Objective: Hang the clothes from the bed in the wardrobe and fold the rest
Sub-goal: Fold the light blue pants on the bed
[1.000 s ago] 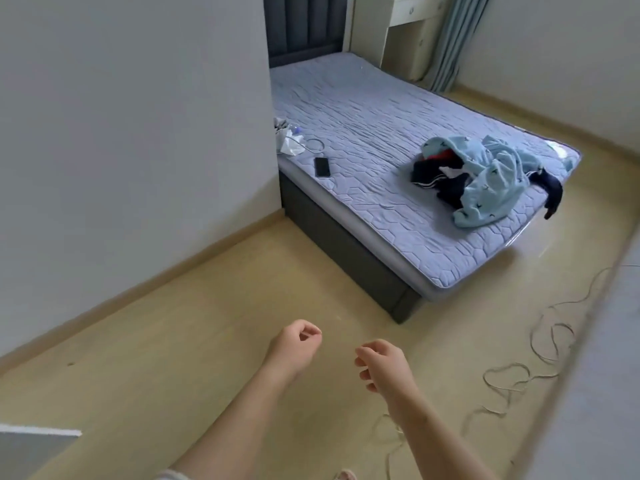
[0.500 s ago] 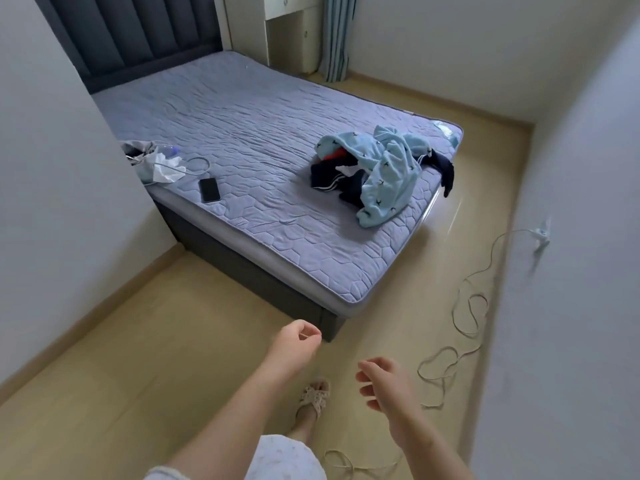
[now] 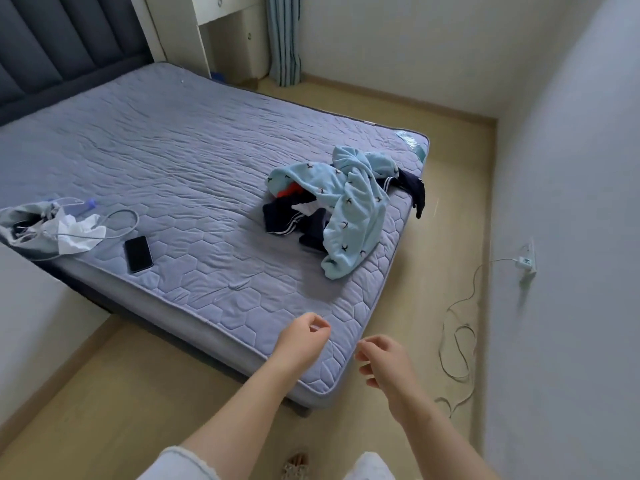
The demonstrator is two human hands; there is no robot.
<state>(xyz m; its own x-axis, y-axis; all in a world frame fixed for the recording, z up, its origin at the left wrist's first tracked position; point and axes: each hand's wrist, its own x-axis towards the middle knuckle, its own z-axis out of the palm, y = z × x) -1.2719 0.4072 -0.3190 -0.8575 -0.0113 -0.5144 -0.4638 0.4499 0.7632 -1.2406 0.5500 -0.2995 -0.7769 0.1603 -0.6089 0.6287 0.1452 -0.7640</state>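
A heap of clothes lies near the far right corner of the bed (image 3: 194, 161). On top is a light blue patterned garment (image 3: 349, 209), over dark navy clothes with white stripes (image 3: 287, 220) and a bit of red cloth. A dark sleeve (image 3: 417, 195) hangs over the mattress edge. My left hand (image 3: 303, 336) hovers over the near corner of the bed, fingers curled in, holding nothing. My right hand (image 3: 382, 360) is just right of it above the floor, fingers loosely bent and apart, empty. Both hands are well short of the heap.
A black phone (image 3: 138, 254), a cable (image 3: 121, 223) and a grey bag with white tissue (image 3: 52, 226) lie on the bed's left side. A white cord (image 3: 457, 337) trails over the floor from a wall socket (image 3: 526, 261). A white desk (image 3: 221, 32) and curtain (image 3: 284, 39) stand behind.
I have moved closer to the bed and the view has swung right. The bed and clothes heap now look larger and nearer. My hands stay empty.
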